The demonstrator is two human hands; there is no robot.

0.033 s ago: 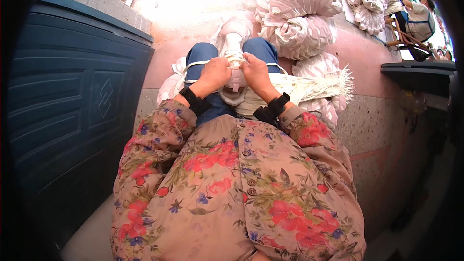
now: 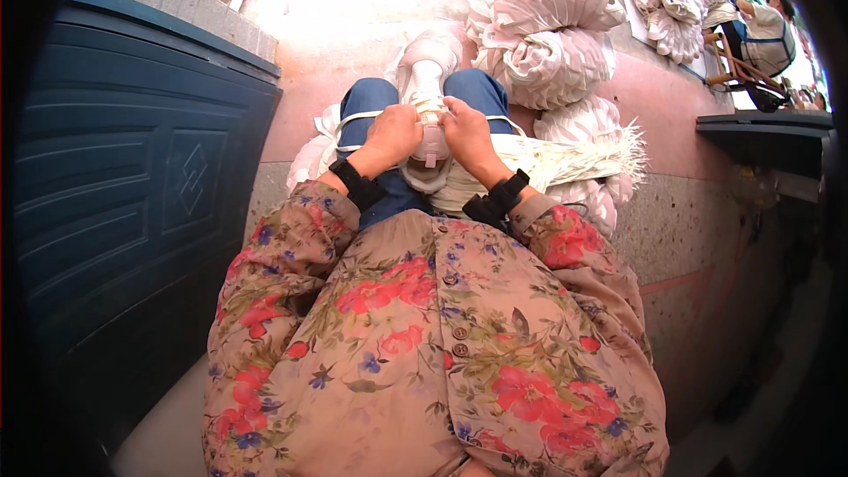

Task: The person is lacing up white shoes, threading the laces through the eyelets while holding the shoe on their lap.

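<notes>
A pale pink and white shoe upper (image 2: 431, 143) sits between my knees, a small tab at its near end. Cream shoelace (image 2: 430, 108) crosses its middle. On the left side of the lace, my left hand (image 2: 393, 134) is closed with its fingers pinched together. My right hand (image 2: 468, 135) pinches at the lace from the other side, thumb and forefinger closed. The exact strands between the fingertips are too small to make out. Over my right thigh lies a thick bundle of cream shoelaces (image 2: 574, 162), its loose ends fanned out to the right.
Coiled stacks of pale shoe uppers (image 2: 548, 57) lie on the floor ahead to the right. More stacks (image 2: 667, 13) sit farther off, near a person on a wooden chair (image 2: 724, 62). A dark blue panelled door (image 2: 150, 168) stands at my left, and a dark ledge (image 2: 764, 128) at right.
</notes>
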